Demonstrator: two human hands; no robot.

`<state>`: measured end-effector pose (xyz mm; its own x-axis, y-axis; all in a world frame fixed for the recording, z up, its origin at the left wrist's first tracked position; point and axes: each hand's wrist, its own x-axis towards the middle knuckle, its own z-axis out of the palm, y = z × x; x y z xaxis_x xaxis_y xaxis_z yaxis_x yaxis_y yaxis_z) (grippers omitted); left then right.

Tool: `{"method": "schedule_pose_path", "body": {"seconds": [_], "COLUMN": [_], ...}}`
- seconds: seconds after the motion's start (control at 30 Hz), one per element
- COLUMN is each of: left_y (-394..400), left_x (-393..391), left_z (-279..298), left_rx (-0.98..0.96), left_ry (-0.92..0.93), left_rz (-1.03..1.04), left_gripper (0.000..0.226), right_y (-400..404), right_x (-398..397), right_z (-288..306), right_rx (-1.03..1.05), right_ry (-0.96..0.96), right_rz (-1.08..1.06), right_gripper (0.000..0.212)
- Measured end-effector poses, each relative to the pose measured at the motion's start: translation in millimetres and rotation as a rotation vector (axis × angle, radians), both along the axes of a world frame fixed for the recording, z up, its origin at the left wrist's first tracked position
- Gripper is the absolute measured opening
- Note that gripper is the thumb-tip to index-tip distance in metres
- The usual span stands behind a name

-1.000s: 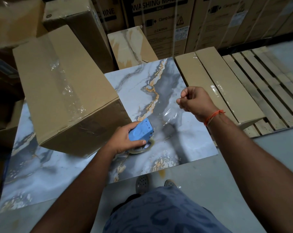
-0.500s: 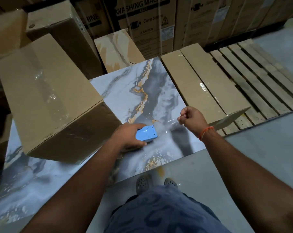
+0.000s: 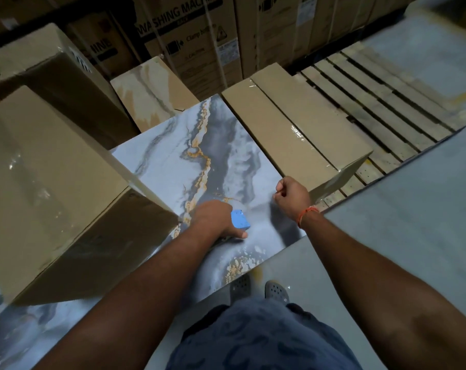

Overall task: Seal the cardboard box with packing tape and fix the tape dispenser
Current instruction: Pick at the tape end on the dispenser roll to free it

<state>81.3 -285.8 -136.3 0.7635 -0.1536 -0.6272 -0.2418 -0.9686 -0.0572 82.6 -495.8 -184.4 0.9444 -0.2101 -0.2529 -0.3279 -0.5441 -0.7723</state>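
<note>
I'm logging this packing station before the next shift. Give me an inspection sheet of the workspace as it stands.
Surface: marble-patterned sheet, glossy, grey with gold veins.
Job's things: large cardboard box at left on the sheet, clear tape along its top; blue tape dispenser on the sheet.
Clutter: flat taped carton at right; tan marbled slab behind.
Grippers: left hand gripping the dispenser; right hand fisted, tape strand too faint to confirm.
Cables: nothing seen.
Surroundings: wooden pallet, stacked washing machine cartons, grey floor.
</note>
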Motion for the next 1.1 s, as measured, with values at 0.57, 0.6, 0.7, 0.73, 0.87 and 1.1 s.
{"method": "schedule_pose_path", "body": {"seconds": [0.57, 0.6, 0.7, 0.73, 0.87, 1.1], "left_y": [-14, -15, -14, -12, -5, -19], "left_x": [46, 48, 52, 55, 73, 70], "left_z": [2, 1, 1, 0, -22, -47], "left_rx": [0.035, 0.053, 0.093, 0.067, -0.478, -0.891], "left_ry": [0.312, 0.326, 0.28, 0.209, 0.056, 0.28], "left_rz": [-0.032, -0.045, -0.054, -0.047, 0.071, 0.356], "left_gripper": [0.085, 0.086, 0.089, 0.085, 0.048, 0.007], "right_y": [13, 13, 13, 13, 15, 21], "right_x": [4, 4, 2, 1, -2, -8], "right_z": [3, 3, 5, 6, 11, 18], "right_rx": [0.039, 0.04, 0.031, 0.028, 0.056, 0.092], "right_ry": [-0.056, -0.053, -0.041, -0.037, -0.031, -0.065], "right_rz": [-0.037, -0.039, -0.046, -0.051, -0.088, -0.145], "right_gripper": [0.019, 0.019, 0.02, 0.02, 0.025, 0.029]}}
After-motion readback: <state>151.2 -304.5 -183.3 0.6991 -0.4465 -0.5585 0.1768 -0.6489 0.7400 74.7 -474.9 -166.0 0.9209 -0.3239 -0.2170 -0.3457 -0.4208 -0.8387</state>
